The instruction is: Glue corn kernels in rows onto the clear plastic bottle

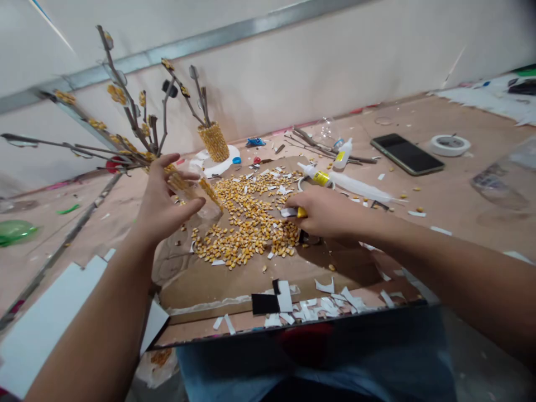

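My left hand (161,198) is at a clear plastic container (207,209) partly covered with rows of corn kernels. Its fingers and thumb are spread around the near side; whether they touch it I cannot tell. Bare branches (134,114) with kernel clusters and clear pieces rise from behind that hand. Over the loose corn kernels (247,223), my right hand (322,212) is closed on a small object with a yellow part and a whitish part. Fingers hide most of it. A dark object (310,238) lies below the right hand, partly hidden.
A kernel-covered vase (213,142) with twigs stands by the wall. Glue bottles (320,176), sticks (314,145), a phone (406,153) and a tape roll (450,145) lie beyond my right hand. White paper scraps (318,307) litter the cardboard's near edge.
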`<state>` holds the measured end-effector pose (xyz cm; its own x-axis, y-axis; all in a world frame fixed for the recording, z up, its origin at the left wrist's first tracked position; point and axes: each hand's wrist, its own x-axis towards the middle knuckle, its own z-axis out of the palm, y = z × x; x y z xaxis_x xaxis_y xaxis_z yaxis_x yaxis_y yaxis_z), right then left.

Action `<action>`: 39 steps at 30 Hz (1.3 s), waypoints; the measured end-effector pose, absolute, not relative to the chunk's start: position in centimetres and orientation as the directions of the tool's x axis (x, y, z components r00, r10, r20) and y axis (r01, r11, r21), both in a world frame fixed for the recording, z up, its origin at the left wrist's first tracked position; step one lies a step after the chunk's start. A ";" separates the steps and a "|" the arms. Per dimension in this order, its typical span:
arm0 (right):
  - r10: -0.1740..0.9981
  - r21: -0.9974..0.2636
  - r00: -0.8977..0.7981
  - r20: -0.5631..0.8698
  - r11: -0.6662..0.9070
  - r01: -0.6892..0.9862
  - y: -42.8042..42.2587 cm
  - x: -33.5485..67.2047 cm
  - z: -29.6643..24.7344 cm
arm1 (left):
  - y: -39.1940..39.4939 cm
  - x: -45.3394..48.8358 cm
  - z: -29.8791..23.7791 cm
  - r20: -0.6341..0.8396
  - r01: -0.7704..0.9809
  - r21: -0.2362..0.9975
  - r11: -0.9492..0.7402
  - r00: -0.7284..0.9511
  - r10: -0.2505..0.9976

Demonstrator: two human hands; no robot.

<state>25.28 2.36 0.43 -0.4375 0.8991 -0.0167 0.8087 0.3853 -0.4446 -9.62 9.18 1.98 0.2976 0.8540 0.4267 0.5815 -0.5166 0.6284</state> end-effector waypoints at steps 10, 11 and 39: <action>0.865 -0.406 -0.501 0.007 0.461 0.789 2.5 25.0 -0.5 | 10.8 -11.5 0.8 0.423 0.596 0.612 -0.520 0.309 0.852; 0.870 -0.411 -0.494 0.010 0.454 0.791 2.5 25.0 -0.6 | 10.8 -11.6 0.9 0.421 0.589 0.622 -0.516 0.305 0.855; 0.840 -0.284 -0.538 0.066 0.532 0.797 2.3 22.3 -2.0 | 4.3 -4.3 2.2 0.955 0.608 0.192 -0.770 0.066 0.291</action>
<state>22.31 2.31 -2.01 -0.5378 0.8405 0.0658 0.7974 0.5325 -0.2839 -4.27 4.26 2.17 0.0662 0.2907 0.9545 0.6079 -0.7704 0.1924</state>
